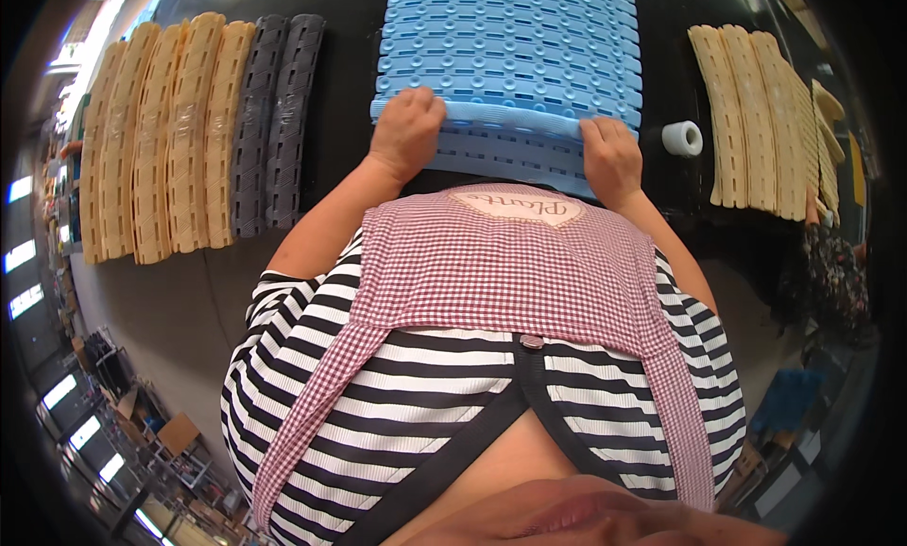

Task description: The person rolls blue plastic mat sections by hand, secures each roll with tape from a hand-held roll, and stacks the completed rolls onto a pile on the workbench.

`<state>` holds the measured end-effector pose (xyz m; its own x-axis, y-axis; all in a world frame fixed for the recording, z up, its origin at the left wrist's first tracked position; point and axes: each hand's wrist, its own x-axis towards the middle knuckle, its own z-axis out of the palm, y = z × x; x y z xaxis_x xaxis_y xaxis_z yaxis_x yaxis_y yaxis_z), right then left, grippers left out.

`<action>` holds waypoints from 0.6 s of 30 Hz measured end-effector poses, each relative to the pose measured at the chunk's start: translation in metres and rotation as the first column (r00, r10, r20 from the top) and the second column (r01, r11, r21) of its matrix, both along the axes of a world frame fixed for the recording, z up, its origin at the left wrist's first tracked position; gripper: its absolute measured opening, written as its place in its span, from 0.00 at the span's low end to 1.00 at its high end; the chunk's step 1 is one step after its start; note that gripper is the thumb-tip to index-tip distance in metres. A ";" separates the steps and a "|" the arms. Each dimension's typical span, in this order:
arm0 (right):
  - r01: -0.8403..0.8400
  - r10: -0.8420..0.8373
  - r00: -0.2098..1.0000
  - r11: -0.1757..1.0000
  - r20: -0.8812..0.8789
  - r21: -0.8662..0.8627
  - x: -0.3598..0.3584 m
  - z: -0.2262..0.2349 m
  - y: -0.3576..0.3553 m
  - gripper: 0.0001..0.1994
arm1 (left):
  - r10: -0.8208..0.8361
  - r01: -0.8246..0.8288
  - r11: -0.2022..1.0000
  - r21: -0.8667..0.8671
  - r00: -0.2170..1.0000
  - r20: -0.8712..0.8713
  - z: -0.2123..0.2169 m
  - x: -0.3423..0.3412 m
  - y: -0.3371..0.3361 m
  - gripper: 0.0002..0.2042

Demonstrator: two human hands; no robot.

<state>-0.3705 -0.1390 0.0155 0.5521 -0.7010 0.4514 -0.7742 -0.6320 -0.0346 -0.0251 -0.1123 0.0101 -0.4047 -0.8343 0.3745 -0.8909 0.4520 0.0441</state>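
Directly at twelve o'clock from the person's chest lies the blue slotted plastic mat (510, 64), spread on the dark surface (345, 111); its near edge is curled over into a roll (510, 121) whose long axis runs from nine to three o'clock, straight across the body; the flat rest of the mat stretches away toward twelve. The left hand (408, 130) sits on the roll's nine o'clock end, its fingers (416, 102) curled over the top and clamped on it; the right hand (612, 154) sits on the three o'clock end, fingers likewise bent down and gripping the roll; the two hands stand about equally near, the right a shade closer to the body. Off at nine o'clock stand rolled tan mats (156, 140) and two rolled grey mats (279, 121), side by side and touching; at three o'clock lie more rolled tan mats (756, 121), with a white tape roll (682, 138) between them and the blue one, apart from both.
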 end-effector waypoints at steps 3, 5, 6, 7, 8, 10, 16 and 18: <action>0.078 -0.078 0.997 0.996 0.001 0.041 -0.008 -0.019 0.021 0.22 | 0.038 -0.033 0.996 0.083 0.998 -0.058 -0.001 -0.010 0.017 0.22; 0.032 -0.027 0.998 0.995 -0.050 0.098 -0.008 -0.018 0.032 0.32 | 0.061 -0.066 0.992 0.106 0.997 0.050 0.005 -0.019 0.032 0.28; 0.045 -0.035 0.998 0.978 -0.051 0.205 -0.013 -0.025 0.034 0.37 | 0.078 -0.073 0.976 0.207 0.997 -0.017 -0.011 -0.022 0.036 0.33; 0.045 -0.043 0.999 0.978 -0.015 0.203 -0.009 -0.025 0.028 0.37 | 0.082 -0.063 0.967 0.247 0.994 -0.067 -0.013 -0.024 0.031 0.39; 0.047 -0.052 0.998 0.978 0.022 0.203 -0.004 -0.025 0.019 0.38 | 0.115 -0.094 0.964 0.248 0.991 -0.073 -0.015 -0.025 0.023 0.41; 0.051 -0.063 0.996 0.979 0.058 0.196 0.002 -0.025 -0.014 0.38 | 0.184 -0.159 0.957 0.241 0.979 -0.084 -0.011 -0.031 -0.010 0.44; 0.177 -0.177 0.984 0.984 -0.036 -0.002 0.013 -0.021 -0.183 0.30 | 0.309 -0.290 0.875 0.387 0.951 0.014 0.019 -0.032 -0.167 0.41; 0.149 -0.143 0.985 0.987 0.100 -0.059 0.015 -0.019 -0.199 0.24 | 0.304 -0.296 0.883 0.364 0.952 0.035 0.010 -0.032 -0.200 0.37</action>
<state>-0.3551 -0.3383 -0.0036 0.3981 -0.7378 0.5452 -0.8534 -0.5158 -0.0748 -0.0575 -0.3119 0.0199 -0.1087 -0.9936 0.0311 -0.9782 0.1125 0.1744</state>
